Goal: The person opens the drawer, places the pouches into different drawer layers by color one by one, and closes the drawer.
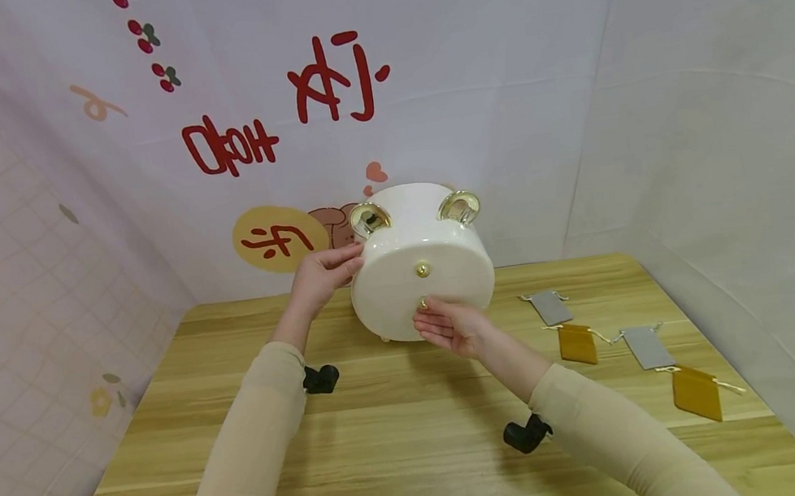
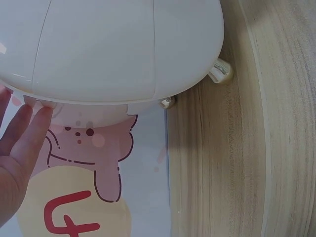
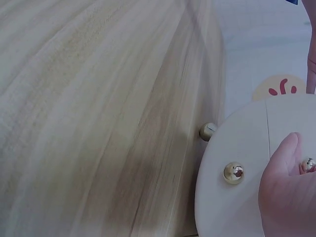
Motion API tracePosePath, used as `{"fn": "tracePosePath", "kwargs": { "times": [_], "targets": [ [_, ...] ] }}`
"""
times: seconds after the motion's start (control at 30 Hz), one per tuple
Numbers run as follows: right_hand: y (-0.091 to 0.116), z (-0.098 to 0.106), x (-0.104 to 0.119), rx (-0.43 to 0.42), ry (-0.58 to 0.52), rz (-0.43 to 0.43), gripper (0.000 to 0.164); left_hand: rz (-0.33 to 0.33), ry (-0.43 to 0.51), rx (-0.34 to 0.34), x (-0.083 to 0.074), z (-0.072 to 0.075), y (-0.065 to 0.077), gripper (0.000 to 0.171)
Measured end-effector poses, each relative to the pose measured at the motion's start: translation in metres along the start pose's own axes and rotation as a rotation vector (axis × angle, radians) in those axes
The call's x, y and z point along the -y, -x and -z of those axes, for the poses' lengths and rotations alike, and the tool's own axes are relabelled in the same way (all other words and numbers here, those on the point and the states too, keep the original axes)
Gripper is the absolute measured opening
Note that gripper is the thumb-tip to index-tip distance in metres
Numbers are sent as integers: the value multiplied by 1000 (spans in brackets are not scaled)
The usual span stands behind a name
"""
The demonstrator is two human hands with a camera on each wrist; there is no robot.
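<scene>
A glossy white rounded drawer box (image 1: 402, 288) with two gold ring-shaped ears (image 1: 370, 218) stands at the back of the table. Seams split its side into tiers. My left hand (image 1: 327, 276) touches its left side below the ear, fingers nearly straight; in the left wrist view the fingertips (image 2: 45, 109) reach its rear edge. At the front, my right hand (image 1: 454, 327) pinches the middle gold knob (image 3: 308, 165) by thumb and fingers. Above is the top knob (image 1: 423, 270). A lower knob (image 3: 233, 173) shows in the right wrist view, hidden by the hand in the head view.
On the table's right lie grey drawstring pouches (image 1: 551, 307) and mustard ones (image 1: 576, 344). Behind the box hangs a white printed cloth (image 1: 501, 121), close to its back. Small gold feet (image 2: 220, 71) hold the box above the wooden tabletop (image 1: 392, 461).
</scene>
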State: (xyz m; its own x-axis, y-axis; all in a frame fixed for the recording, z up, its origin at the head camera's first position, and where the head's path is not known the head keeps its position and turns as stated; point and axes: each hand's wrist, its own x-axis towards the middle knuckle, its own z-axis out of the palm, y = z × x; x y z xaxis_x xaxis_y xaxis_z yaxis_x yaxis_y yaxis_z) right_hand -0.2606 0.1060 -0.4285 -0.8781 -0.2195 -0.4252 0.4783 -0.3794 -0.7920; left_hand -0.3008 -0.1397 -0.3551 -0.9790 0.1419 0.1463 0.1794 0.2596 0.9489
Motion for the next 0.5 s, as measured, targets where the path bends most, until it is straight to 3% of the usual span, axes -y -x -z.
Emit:
{"fn": "tracePosePath", "kwargs": {
  "times": [0.5],
  "targets": [
    [4,1,-6,24,12,35,29,8,4,12,0,1,0,34]
  ]
}}
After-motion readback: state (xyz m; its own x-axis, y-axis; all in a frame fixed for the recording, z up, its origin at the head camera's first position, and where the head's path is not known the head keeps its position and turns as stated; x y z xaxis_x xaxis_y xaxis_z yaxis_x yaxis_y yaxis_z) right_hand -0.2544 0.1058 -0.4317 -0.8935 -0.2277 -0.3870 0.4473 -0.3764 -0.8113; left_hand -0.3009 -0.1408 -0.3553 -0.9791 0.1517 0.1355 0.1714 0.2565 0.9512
